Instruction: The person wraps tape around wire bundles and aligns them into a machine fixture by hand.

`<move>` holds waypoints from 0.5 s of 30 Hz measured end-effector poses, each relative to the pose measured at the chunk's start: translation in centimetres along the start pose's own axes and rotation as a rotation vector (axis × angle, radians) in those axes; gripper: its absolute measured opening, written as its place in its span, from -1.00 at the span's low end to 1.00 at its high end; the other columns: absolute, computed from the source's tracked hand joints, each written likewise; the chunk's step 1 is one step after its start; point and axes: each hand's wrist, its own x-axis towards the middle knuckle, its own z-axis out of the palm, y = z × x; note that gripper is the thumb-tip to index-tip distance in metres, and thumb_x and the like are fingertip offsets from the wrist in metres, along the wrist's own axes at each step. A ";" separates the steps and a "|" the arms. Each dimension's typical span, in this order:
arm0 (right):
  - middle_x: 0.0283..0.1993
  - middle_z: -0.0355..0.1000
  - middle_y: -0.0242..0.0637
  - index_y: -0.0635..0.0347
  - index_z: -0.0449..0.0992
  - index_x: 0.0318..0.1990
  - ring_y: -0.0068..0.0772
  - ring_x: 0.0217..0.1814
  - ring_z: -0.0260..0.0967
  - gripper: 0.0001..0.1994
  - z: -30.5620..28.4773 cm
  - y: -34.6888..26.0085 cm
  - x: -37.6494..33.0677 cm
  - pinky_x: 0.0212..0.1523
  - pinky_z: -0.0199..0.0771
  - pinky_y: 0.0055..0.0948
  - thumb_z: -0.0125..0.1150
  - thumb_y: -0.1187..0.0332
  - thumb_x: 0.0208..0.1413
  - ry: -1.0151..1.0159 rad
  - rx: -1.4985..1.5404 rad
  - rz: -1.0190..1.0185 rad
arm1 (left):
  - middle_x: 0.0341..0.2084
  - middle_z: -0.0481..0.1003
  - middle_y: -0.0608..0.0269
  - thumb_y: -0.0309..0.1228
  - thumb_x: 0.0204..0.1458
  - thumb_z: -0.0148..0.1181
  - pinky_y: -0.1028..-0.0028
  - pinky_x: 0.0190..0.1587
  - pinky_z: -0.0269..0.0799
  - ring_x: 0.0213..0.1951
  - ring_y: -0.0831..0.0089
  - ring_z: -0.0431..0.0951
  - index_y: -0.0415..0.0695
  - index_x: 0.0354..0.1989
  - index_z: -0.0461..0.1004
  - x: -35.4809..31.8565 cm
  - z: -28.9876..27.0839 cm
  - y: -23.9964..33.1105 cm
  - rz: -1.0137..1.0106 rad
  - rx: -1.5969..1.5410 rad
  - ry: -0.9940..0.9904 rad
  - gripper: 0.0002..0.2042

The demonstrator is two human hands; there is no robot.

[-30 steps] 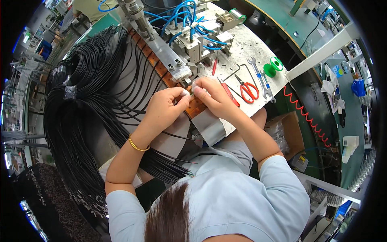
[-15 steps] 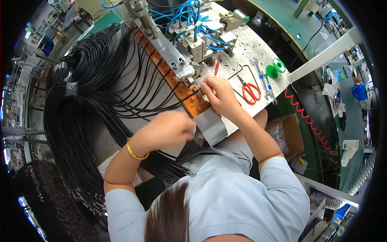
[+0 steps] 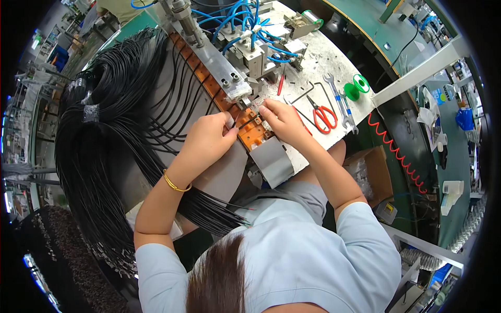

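Observation:
A black cable (image 3: 248, 123) lies across the lower end of an orange-brown slotted rail (image 3: 252, 137). To the left of the rail, my left hand (image 3: 207, 140) is closed, thumb and forefinger pinching this cable. My right hand (image 3: 285, 123) is at the rail's right side, its fingers pressed together at the cable's other end; the very tip is hidden by them. Just above both hands sits the metal head (image 3: 239, 93) of a pneumatic machine. Further black cables run from the rail into a large bundle (image 3: 117, 117) on the left.
Right of the rail, the white tabletop (image 3: 318, 52) carries red-handled scissors (image 3: 325, 119), wrenches (image 3: 342, 107), hex keys and a green spool (image 3: 356, 88). Blue air tubes (image 3: 235, 21) top the machine. A flat metal plate (image 3: 271, 161) ends the rail; a cardboard box (image 3: 377, 175) stands below.
My left hand has moved up and away from me to the rail, and its fingers now pinch the cable. My right hand has stayed nearly in place.

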 end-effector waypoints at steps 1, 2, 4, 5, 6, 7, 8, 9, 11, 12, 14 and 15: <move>-0.56 0.22 -0.25 0.32 0.34 -0.43 -0.44 -0.47 0.18 -0.74 0.2 0.3 0.2 -0.39 0.21 -0.42 0.04 0.29 0.20 -0.022 0.093 0.014 | -0.61 0.49 0.02 -0.34 -0.01 0.21 0.32 -0.43 0.38 -0.52 0.15 0.51 -0.27 -0.39 0.48 0.0 0.3 -0.1 0.004 0.041 0.025 -0.79; -0.56 0.22 -0.25 0.32 0.34 -0.43 -0.45 -0.47 0.18 -0.74 0.3 0.5 0.2 -0.39 0.21 -0.42 0.04 0.29 0.20 -0.044 0.185 0.027 | -0.60 0.49 0.01 -0.34 -0.02 0.21 0.31 -0.43 0.38 -0.52 0.13 0.51 -0.27 -0.38 0.49 0.1 0.5 -0.2 0.008 0.081 0.051 -0.79; -0.55 0.25 -0.25 0.31 0.35 -0.43 -0.40 -0.45 0.21 -0.76 0.4 0.8 -0.1 -0.38 0.22 -0.40 0.05 0.30 0.18 -0.032 0.173 0.041 | -0.59 0.50 0.01 -0.34 -0.03 0.22 0.30 -0.42 0.39 -0.51 0.11 0.51 -0.27 -0.37 0.49 0.1 0.8 -0.2 0.015 0.122 0.074 -0.79; -0.54 0.28 -0.25 0.30 0.36 -0.44 -0.35 -0.44 0.24 -0.77 0.4 0.5 0.1 -0.36 0.23 -0.37 0.07 0.31 0.16 -0.024 0.162 0.051 | -0.58 0.51 0.03 -0.35 -0.02 0.22 0.32 -0.42 0.39 -0.52 0.15 0.51 -0.27 -0.35 0.50 0.1 0.8 -0.1 0.051 0.079 0.117 -0.79; -0.53 0.31 -0.25 0.29 0.37 -0.44 -0.31 -0.43 0.27 -0.79 0.4 0.2 0.2 -0.34 0.24 -0.35 0.09 0.32 0.14 -0.016 0.150 0.061 | -0.58 0.51 0.05 -0.35 -0.02 0.23 0.34 -0.43 0.39 -0.53 0.19 0.52 -0.27 -0.34 0.50 0.1 0.7 -0.1 0.087 0.036 0.160 -0.79; -0.53 0.31 -0.25 0.29 0.37 -0.44 -0.31 -0.43 0.27 -0.79 0.3 -0.2 0.1 -0.34 0.24 -0.35 0.09 0.32 0.14 -0.016 0.150 0.059 | -0.57 0.51 0.06 -0.36 -0.02 0.23 0.37 -0.43 0.39 -0.54 0.23 0.52 -0.27 -0.32 0.51 0.1 0.7 0.0 0.124 -0.008 0.203 -0.79; -0.51 0.34 -0.25 0.27 0.39 -0.43 -0.29 -0.39 0.29 -0.81 0.1 -0.7 -0.1 -0.30 0.24 -0.33 0.11 0.33 0.12 0.070 0.000 -0.023 | -0.57 0.51 0.06 -0.36 -0.02 0.23 0.37 -0.43 0.39 -0.54 0.23 0.52 -0.27 -0.32 0.51 0.1 0.6 0.0 0.124 -0.007 0.205 -0.79; -0.49 0.36 -0.24 0.25 0.40 -0.43 -0.26 -0.36 0.31 -0.83 -0.2 -1.2 -0.3 -0.26 0.24 -0.31 0.13 0.34 0.09 0.157 -0.151 -0.105 | -0.58 0.51 0.09 -0.37 -0.01 0.23 0.40 -0.43 0.38 -0.54 0.30 0.50 -0.27 -0.31 0.51 0.2 0.5 0.1 0.113 -0.136 0.161 -0.80; -0.46 0.39 -0.24 0.24 0.42 -0.42 -0.24 -0.33 0.33 -0.85 -0.5 -2.3 -0.7 -0.21 0.24 -0.30 0.15 0.35 0.07 0.246 -0.302 -0.181 | -0.59 0.50 0.14 -0.38 0.00 0.23 0.46 -0.44 0.36 -0.56 0.43 0.48 -0.26 -0.30 0.52 0.2 0.5 0.4 0.089 -0.395 0.064 -0.81; -0.45 0.41 -0.28 0.20 0.45 -0.41 -0.27 -0.30 0.34 -0.87 -0.3 -2.8 -0.7 -0.16 0.22 -0.28 0.16 0.34 0.05 0.191 -0.205 -0.221 | -0.59 0.50 0.14 -0.38 0.00 0.23 0.46 -0.44 0.36 -0.56 0.43 0.48 -0.26 -0.30 0.52 0.2 0.4 0.5 0.090 -0.395 0.061 -0.81; -0.43 0.45 -0.36 0.13 0.50 -0.40 -0.34 -0.24 0.37 -0.90 0.0 -3.5 -0.6 -0.05 0.18 -0.26 0.19 0.33 0.03 0.082 -0.009 -0.300 | -0.61 0.48 0.23 -0.39 0.03 0.21 0.52 -0.45 0.34 -0.55 0.56 0.43 -0.27 -0.31 0.52 -0.1 0.1 0.9 0.046 -0.319 -0.013 -0.82; -0.43 0.45 -0.36 0.13 0.50 -0.40 -0.34 -0.24 0.37 -0.90 -0.2 -3.6 -0.6 -0.05 0.18 -0.26 0.19 0.33 0.03 0.082 -0.010 -0.301 | -0.62 0.47 0.27 -0.40 0.04 0.21 0.55 -0.46 0.33 -0.55 0.63 0.41 -0.28 -0.31 0.51 -0.1 0.0 0.9 0.025 -0.281 -0.048 -0.83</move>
